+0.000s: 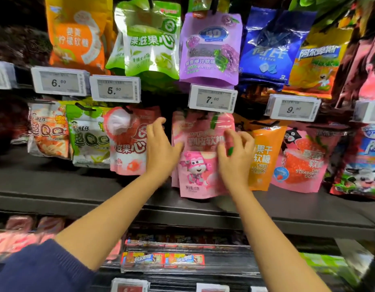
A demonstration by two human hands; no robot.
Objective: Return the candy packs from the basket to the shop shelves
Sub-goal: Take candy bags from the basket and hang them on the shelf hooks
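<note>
Pink cartoon candy pack point(200, 163), hanging upright

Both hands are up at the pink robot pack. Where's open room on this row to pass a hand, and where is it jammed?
Open: the dark gap between the lychee pack and the pink robot pack, and the bare shelf ledge below the row. Crowded: right of the pink pack, where the mango pack and strawberry pack overlap.

price tags point(213, 100): 6.60, 5.50, 7.00

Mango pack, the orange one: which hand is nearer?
Right. The right hand is beside the mango pack, its fingers on the pink pack. The left hand is at that pink pack's far edge.
</note>
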